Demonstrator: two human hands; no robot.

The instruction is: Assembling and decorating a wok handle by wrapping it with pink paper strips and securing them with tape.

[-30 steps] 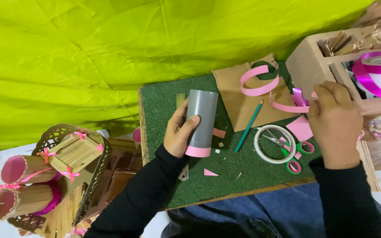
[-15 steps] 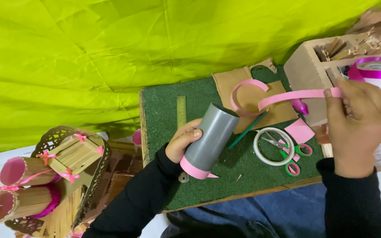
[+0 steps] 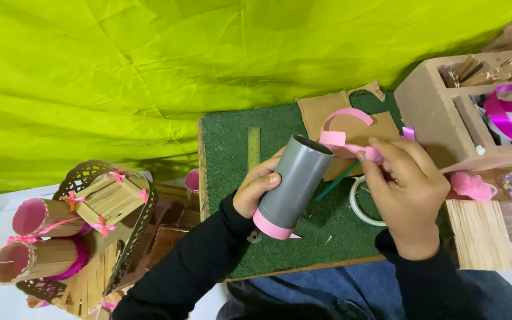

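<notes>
Your left hand [image 3: 256,189] is wrapped round a grey tube [image 3: 291,185], thumb across the front, tube tilted over the green mat [image 3: 226,154] w/ a pink band at its lower end. Your right hand [image 3: 407,192] pinches a pink paper strip [image 3: 345,139] btwn thumb and fingertips, strip end right at the tube's open top rim. Under the right hand: a white tape roll [image 3: 360,207], partly hidden. Beyond: a ruler [image 3: 254,148], brown card [image 3: 327,109], cardboard organiser box [image 3: 440,118] far right.
</notes>
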